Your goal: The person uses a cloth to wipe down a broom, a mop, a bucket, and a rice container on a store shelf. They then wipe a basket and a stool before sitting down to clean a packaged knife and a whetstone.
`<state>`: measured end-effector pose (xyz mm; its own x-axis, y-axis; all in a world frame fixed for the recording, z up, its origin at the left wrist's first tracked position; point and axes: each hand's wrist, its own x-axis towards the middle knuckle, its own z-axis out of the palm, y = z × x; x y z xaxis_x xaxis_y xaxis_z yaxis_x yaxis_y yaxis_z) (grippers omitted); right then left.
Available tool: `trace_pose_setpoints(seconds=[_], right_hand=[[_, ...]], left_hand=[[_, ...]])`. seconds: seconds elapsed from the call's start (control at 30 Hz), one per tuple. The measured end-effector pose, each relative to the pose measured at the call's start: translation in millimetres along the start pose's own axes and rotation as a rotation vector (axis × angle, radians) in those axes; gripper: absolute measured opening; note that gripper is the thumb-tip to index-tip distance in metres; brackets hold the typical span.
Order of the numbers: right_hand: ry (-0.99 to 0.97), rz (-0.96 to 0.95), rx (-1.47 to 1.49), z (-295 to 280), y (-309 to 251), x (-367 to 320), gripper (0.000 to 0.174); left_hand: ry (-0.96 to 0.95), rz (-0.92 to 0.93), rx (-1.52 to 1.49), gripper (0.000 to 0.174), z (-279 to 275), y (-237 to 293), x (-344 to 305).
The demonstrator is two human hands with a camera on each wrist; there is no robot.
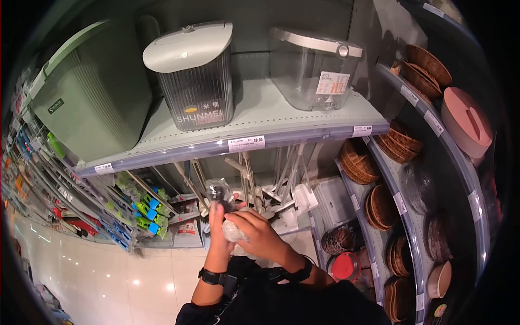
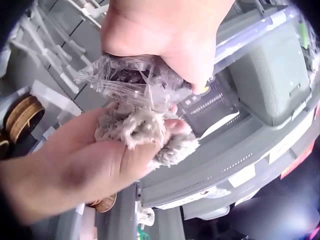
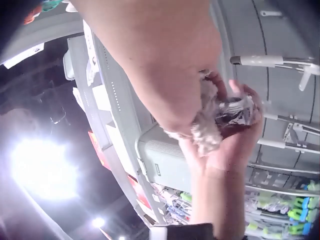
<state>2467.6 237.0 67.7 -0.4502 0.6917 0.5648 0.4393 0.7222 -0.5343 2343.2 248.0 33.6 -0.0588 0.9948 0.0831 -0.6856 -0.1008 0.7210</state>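
In the head view my left hand (image 1: 216, 230) grips a dark object in crinkled clear plastic (image 1: 218, 192). My right hand (image 1: 260, 233) holds a fluffy grey-white bundle (image 1: 234, 230) just below it. Seen from the left wrist, the plastic-wrapped part (image 2: 137, 82) lies under my left hand (image 2: 165, 30), and the fluffy bundle (image 2: 145, 130) sits in the curled fingers of my right hand (image 2: 95, 150). The right wrist view has the fluffy bundle (image 3: 206, 120) between both hands, touching the wrapped part (image 3: 237, 111). What is inside the plastic cannot be made out.
A shelf (image 1: 249, 142) ahead carries a green bin (image 1: 97, 92), a ribbed container (image 1: 197, 86) and a clear rice barrel (image 1: 319, 70). Mops and brushes hang or stand below it. Wicker baskets (image 1: 360, 162) fill curved shelves on the right. Tiled floor (image 1: 135, 281) lies at left.
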Motion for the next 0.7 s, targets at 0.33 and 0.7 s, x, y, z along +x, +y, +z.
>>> trace_pose_setpoints(seconds=[0.33, 0.7], right_hand=[[0.167, -0.002, 0.292, 5, 23, 17, 0.057], [0.173, -0.031, 0.34, 11, 16, 32, 0.06]], left_hand=[[0.0, -0.103, -0.22, 0.049, 22, 0, 5], [0.073, 0.012, -0.035, 0.048, 15, 2, 8]])
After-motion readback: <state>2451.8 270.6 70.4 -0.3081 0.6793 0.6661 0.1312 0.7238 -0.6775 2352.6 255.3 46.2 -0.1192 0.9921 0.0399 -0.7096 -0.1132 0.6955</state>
